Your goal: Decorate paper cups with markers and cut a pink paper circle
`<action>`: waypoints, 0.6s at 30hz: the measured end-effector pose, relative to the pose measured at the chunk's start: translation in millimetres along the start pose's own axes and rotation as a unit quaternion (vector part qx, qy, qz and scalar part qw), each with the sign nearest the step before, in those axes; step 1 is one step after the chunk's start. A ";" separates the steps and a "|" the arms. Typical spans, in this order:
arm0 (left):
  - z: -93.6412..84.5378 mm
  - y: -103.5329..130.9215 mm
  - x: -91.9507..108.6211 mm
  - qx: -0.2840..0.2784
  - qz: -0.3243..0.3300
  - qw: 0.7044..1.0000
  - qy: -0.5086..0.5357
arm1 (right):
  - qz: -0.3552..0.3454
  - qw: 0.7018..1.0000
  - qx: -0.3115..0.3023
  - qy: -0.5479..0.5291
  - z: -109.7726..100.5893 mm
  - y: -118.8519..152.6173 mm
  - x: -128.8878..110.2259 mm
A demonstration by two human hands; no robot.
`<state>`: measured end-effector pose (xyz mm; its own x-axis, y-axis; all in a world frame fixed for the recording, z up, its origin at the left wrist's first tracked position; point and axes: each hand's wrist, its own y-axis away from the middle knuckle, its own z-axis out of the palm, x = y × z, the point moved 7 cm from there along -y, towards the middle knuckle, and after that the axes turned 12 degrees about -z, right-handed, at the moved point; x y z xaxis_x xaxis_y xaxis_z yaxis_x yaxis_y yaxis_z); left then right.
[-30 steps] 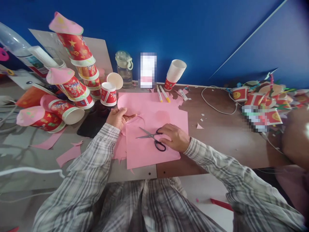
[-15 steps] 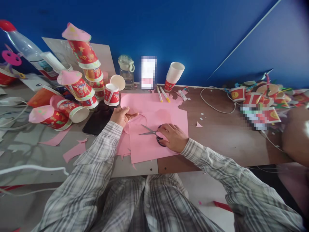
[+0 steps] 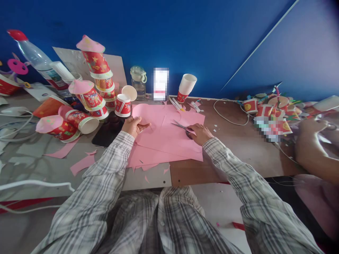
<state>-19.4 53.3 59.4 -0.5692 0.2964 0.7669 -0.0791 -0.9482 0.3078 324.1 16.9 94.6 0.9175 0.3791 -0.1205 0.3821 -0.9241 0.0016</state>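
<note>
Pink paper lies in overlapping sheets across the middle of the table. My left hand has its thumb and fingers on the curved left edge of a pink piece, gripping it. Over the right part of the sheets, my right hand holds the scissors by their dark handles, the blades slightly apart and pointing left. Pink scraps lie left of my left forearm.
Red paper cups with pink cone tops stand and lie at the left. A cup stack, a glass jar and a glue stick are behind the paper. Another person's arm rests at the right.
My right hand and the scissors have moved right and up, away from my left hand. The pink sheet has turned and shifted upward. Another person's hand has come further into view.
</note>
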 end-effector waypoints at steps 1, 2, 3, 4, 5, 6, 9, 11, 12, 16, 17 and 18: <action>0.6 1.7 2.0 0.002 0.005 1.000 0.002 | 0.002 1.000 0.008 0.000 -0.4 0.4 2.3; 1.0 3.2 4.3 0.003 0.011 1.000 0.004 | 0.001 1.000 0.016 0.001 -0.7 1.0 2.8; 1.2 4.3 6.9 0.005 0.017 1.000 0.005 | 0.000 1.000 0.025 0.000 -1.4 1.8 2.0; 1.2 4.9 9.8 0.007 0.023 1.000 0.006 | -0.002 0.999 0.035 -0.001 -2.3 2.6 -0.1; 0.9 5.2 12.8 0.009 0.030 0.999 0.006 | -0.005 0.999 0.046 -0.003 -3.6 3.2 -3.4; 0.4 5.0 15.9 0.012 0.037 0.999 0.006 | -0.010 0.998 0.057 -0.006 -5.1 3.5 -7.7; -2.8 2.4 24.6 0.029 0.058 0.998 0.007 | -0.038 0.995 0.087 -0.022 -8.8 0.8 -27.8; -5.8 -0.2 29.0 0.042 0.070 0.997 0.009 | -0.073 0.992 0.098 -0.037 -8.0 -4.9 -47.3; -7.3 -1.6 30.3 0.046 0.074 0.996 0.010 | -0.095 0.989 0.101 -0.045 -6.3 -9.0 -58.5; -10.6 -4.5 29.9 0.044 0.076 0.996 0.006 | -0.190 0.974 0.092 -0.081 7.1 -33.5 -105.6; -10.5 -4.1 29.0 0.039 0.075 0.996 0.005 | -0.221 0.966 0.092 -0.095 10.3 -41.2 -117.8; -10.1 -3.1 28.0 0.034 0.074 0.997 0.004 | -0.246 0.959 0.092 -0.107 13.1 -49.4 -128.8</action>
<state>-43.4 63.4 74.2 -0.5768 0.1528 0.8025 0.0623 -0.9713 0.2297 185.6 13.1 97.1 0.5796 0.7715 -0.2626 0.7192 -0.6357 -0.2803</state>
